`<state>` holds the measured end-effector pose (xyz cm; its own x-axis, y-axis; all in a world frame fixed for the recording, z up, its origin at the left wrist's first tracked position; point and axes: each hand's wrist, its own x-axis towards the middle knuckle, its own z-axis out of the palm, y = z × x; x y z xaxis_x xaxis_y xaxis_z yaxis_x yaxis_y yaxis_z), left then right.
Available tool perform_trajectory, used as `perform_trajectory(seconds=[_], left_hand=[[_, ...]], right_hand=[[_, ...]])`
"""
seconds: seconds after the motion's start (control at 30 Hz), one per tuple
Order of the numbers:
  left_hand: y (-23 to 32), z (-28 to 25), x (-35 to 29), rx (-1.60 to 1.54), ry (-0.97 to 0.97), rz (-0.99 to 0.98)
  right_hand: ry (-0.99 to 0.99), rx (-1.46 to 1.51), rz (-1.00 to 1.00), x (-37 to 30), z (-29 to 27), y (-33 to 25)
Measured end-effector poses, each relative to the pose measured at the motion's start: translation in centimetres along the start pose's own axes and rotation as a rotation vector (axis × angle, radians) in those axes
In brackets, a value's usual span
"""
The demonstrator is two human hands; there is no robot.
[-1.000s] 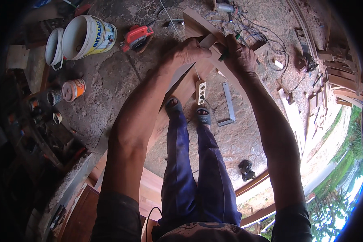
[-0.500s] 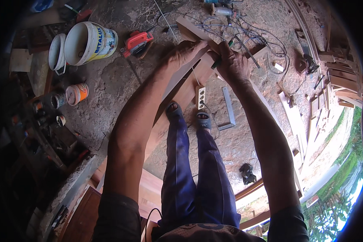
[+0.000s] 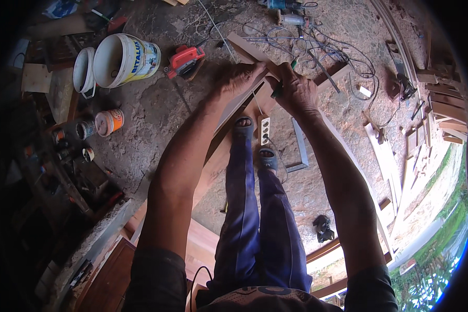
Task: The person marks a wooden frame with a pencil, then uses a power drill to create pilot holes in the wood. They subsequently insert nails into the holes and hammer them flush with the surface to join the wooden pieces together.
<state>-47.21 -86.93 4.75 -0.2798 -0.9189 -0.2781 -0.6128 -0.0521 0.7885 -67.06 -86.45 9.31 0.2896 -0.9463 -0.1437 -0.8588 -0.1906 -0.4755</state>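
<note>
My left hand (image 3: 241, 79) is closed on the edge of a wooden board (image 3: 247, 48), near where it meets other lengths of wood. Close beside it, my right hand (image 3: 299, 93) has its fingers wrapped round a slim green object (image 3: 277, 90), whose ends show on either side of the fist. What kind of object it is, I cannot make out. Its fingers are against the same wood joint. A long plank (image 3: 226, 151) slopes down beneath my left forearm.
A power strip (image 3: 264, 130) and a metal carpenter's square (image 3: 299, 146) lie by my sandals. A red power tool (image 3: 186, 60), a white bucket (image 3: 120, 62) and an orange tub (image 3: 109, 122) stand left. Tangled cables (image 3: 325, 49) and a grinder (image 3: 292, 19) lie beyond; timber (image 3: 444, 109) is stacked right.
The view has shifted, so floor items sit slightly lower and to the right. Both hands stay at the wood joint, and the right hand has turned slightly with the green object.
</note>
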Motion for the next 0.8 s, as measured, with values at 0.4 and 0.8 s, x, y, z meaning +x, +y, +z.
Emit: perform_trajectory(seconds=[0.4, 0.8], left_hand=[[3.5, -0.8, -0.8, -0.366, -0.03, -0.153], [-1.8, -0.6, -1.0, -0.401, -0.13, -0.417]], right_hand=[[-0.153, 1.552, 0.531, 2.6, -2.7, 4.0], [-0.185, 1.644, 0.639, 3.3, -2.1, 3.7]])
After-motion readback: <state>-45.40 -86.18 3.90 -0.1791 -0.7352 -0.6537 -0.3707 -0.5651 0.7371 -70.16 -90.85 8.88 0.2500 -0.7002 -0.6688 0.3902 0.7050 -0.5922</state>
